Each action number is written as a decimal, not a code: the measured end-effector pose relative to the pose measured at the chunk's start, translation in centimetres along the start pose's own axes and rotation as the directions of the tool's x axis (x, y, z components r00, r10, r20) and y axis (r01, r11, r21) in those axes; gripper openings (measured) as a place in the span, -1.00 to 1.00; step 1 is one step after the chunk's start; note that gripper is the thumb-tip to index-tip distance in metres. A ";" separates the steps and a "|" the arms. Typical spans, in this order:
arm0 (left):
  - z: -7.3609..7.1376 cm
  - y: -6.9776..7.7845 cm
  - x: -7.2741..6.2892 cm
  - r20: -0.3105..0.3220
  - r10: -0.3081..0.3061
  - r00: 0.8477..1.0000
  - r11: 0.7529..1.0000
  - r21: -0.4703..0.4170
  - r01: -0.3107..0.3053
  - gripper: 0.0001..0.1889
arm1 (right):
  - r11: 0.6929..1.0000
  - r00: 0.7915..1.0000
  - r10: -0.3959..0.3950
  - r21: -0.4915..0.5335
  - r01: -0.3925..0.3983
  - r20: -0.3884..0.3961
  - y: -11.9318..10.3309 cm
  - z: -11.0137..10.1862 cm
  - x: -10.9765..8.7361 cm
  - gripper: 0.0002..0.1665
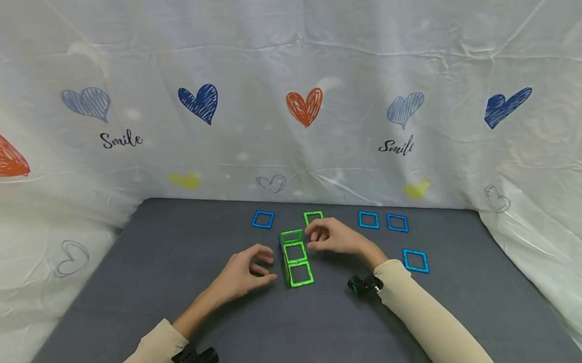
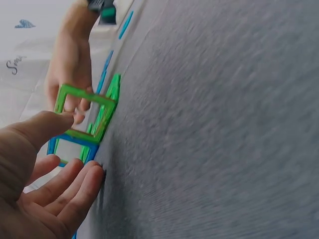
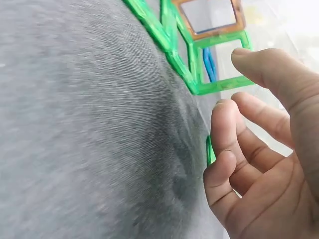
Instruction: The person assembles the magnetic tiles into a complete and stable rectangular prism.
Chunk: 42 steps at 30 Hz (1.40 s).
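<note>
So, green frames (image 1: 298, 262) between both hands (image 1: 241, 273) (image 1: 336, 237)

Makeshift curtained booth, likely a recording setup; room beyond can't be told. White curtain (image 1: 246, 53) with printed hearts (image 1: 198, 103) and "Smile" lettering (image 1: 121, 139) runs along the far edge of a dark grey table (image 1: 278, 333), wraps past both far corners. Black wrist cameras (image 1: 365, 285) visible.

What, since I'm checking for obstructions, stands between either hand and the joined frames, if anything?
Nothing visible does. In the head view, the left hand is just left of the joined frames, the right hand just right. The loose green frame lies beyond the right hand, not between.
</note>
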<state>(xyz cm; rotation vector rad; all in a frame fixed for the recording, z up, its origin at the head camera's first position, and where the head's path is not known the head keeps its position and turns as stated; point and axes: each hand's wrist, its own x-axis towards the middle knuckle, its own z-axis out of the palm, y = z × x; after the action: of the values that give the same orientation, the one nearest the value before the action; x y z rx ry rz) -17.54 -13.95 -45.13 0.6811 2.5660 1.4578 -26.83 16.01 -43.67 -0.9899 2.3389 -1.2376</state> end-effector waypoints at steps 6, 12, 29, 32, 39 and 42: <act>1.3 1.0 0.0 -0.006 -0.041 0.999 0.999 0.013 0.041 -0.37 | 1.000 0.999 -0.003 0.006 0.004 -0.035 0.3 -0.1 1.4 -0.60; 2.4 1.6 0.7 -0.035 -0.056 0.998 0.996 0.073 0.058 -0.34 | 0.999 0.999 -0.037 -0.008 0.037 -0.014 0.5 0.1 2.0 -0.62; 1.7 0.4 0.9 -0.050 -0.019 0.999 0.999 0.041 0.021 -0.63 | 0.995 0.997 -0.040 -0.095 0.034 -0.059 1.2 -1.0 -2.0 -0.73; 1.4 -0.1 1.2 -0.055 -0.002 0.998 1.000 0.028 0.003 -0.70 | 0.994 0.998 -0.045 -0.101 0.040 -0.045 1.0 -1.1 -2.9 -0.76; 1.2 -0.6 2.7 -0.080 -0.015 0.997 1.000 -0.020 0.014 -0.82 | 0.996 0.999 -0.015 -0.085 0.012 -0.034 0.4 -0.9 -4.7 -0.80; 1.2 -0.5 3.4 -0.090 -0.019 0.996 1.000 -0.015 0.018 -0.83 | 0.997 0.999 -0.011 -0.076 0.009 -0.035 -0.3 -0.6 -5.5 -0.83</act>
<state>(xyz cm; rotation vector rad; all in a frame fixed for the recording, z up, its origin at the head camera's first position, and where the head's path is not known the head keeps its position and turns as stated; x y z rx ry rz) -20.36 -11.76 -45.81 0.6010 2.6184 1.5330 -23.19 20.14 -43.32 -1.0131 2.4274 -1.1873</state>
